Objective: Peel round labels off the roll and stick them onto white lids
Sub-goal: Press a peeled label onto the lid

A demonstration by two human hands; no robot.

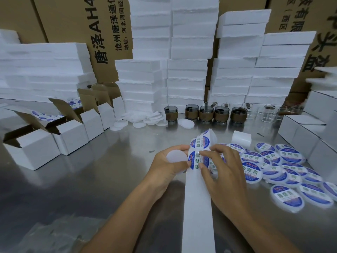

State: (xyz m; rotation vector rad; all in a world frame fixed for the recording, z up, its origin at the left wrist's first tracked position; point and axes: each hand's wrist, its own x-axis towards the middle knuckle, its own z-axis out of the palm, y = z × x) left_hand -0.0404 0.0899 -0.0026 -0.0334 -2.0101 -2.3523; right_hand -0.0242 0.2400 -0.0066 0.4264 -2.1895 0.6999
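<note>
Right now the left hand curls round a blank lid, held just beside the strip. Over to the right hand: thumb and forefinger are closed on a label sitting on that strip, with the roll just behind the fingertips. The strip's bare tail runs down between the forearms. To the right, labelled lids lie piled on the table, some hidden behind the right hand. Spare lids and cups line the back in front of foam, and open boxes stand on the left.
</note>
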